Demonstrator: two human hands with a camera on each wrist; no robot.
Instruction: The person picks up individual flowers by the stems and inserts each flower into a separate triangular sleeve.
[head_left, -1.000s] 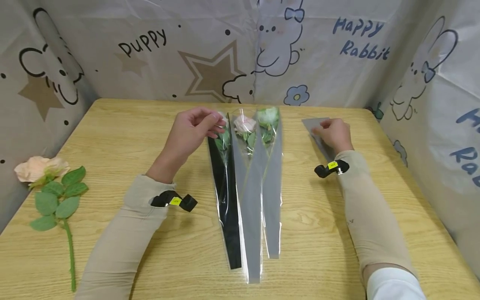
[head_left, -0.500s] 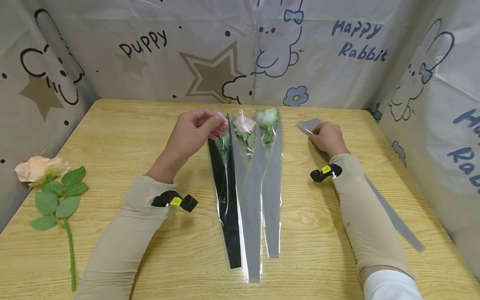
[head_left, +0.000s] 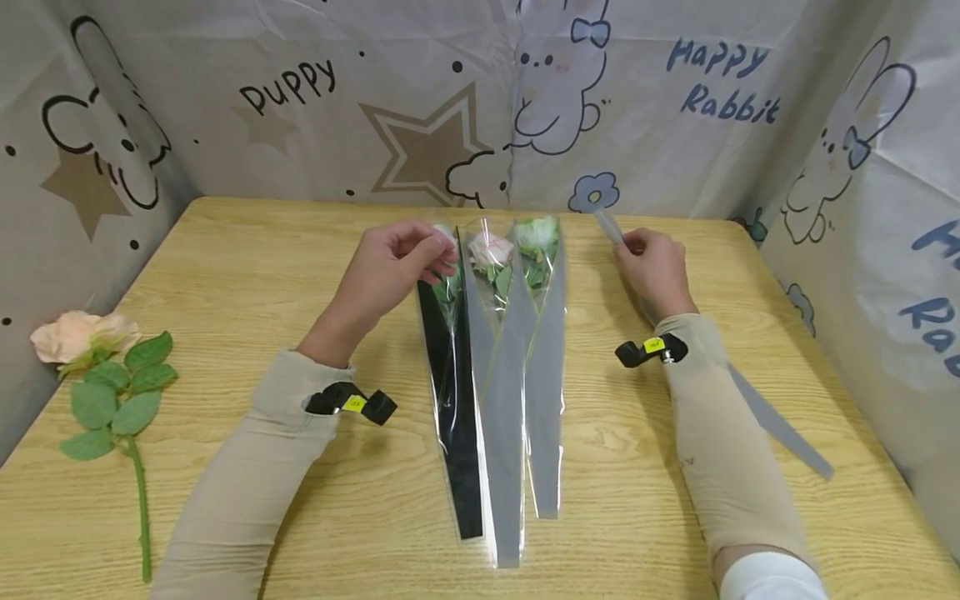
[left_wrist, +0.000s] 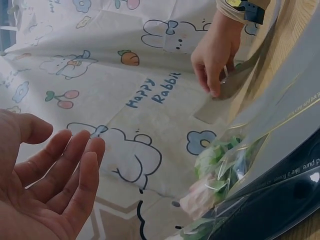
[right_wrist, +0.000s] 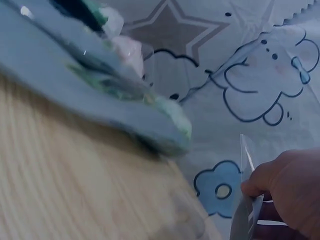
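Observation:
My right hand [head_left: 656, 271] pinches the upper end of a grey, clear-fronted flower sleeve [head_left: 783, 425] at the table's right side. Its lower end slants out past my forearm, which hides the middle. In the right wrist view, thumb and fingers grip the sleeve's edge [right_wrist: 245, 220]. My left hand [head_left: 393, 262] hovers by the top of a black flower sleeve [head_left: 448, 400] with a white rose inside. In the left wrist view that hand [left_wrist: 55, 180] has relaxed fingers and holds nothing. Beside the black sleeve lie two grey sleeves, one with a pink rose [head_left: 490, 250], one with a greenish-white rose [head_left: 537, 237].
A loose peach rose [head_left: 82, 340] with green leaves and a bare stem lies at the table's left edge. Printed cloth [head_left: 300, 142] walls the table [head_left: 337, 517] at the back and both sides.
The right hand has drawn the grey sleeve slightly left and turned its upper end edge-on. The sleeve's lower end has come into view right of the forearm. The left hand stays in place.

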